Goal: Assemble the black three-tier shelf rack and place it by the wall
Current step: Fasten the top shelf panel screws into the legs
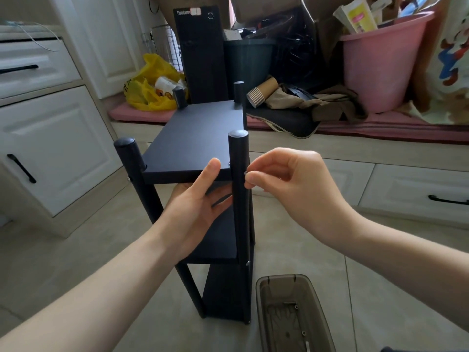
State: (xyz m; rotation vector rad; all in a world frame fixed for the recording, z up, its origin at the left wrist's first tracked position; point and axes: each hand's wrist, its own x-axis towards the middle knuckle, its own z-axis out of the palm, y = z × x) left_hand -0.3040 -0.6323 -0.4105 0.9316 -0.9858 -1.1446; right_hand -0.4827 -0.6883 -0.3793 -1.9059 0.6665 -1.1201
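Note:
The black three-tier shelf rack [195,138] stands upright on the tiled floor in the middle of the view, with round posts at its corners. My left hand [196,207] holds the front edge of the top shelf, thumb on top and fingers underneath. My right hand [281,176] pinches a small screw [245,173] against the outer side of the near right post [239,189], at the level of the top shelf. Other screw heads show on the near left post and lower on the right post.
A translucent brown tray [264,301] with loose screws lies on the floor at the rack's right foot. White cabinets [50,138] stand at left. Behind are a low bench with a black computer tower [200,54], yellow bag [149,85], paper cups [261,92] and pink bucket [380,64].

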